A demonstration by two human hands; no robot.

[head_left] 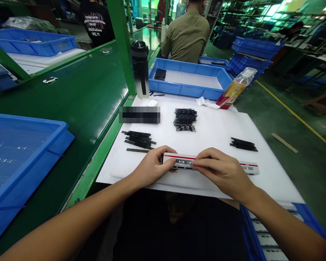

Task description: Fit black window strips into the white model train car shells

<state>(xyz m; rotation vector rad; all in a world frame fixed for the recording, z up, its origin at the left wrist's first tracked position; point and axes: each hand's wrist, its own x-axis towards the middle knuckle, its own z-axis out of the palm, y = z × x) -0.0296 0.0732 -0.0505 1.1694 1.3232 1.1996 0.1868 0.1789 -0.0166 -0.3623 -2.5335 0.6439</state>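
A long light-grey model train car (182, 164) with a red stripe and a row of windows lies level above the near edge of the white work surface. Around its left end is my left hand (159, 165), closed, thumb on the window side and fingers behind. My right hand (220, 168) is closed too, its thumb and fingertips pinched together against the windows near the middle; any small part between them is hidden. The car's right end shows past my right hand. Nearest on the left is a loose pile of black strips (138, 139).
Farther back lies a stack of thin black frames (185, 119), with more black strips (243, 144) at the right. A dark bottle (140, 69), a blue tray (184, 89) and a tilted drink bottle (237, 88) line the far edge. A green conveyor (89, 94) runs along the left.
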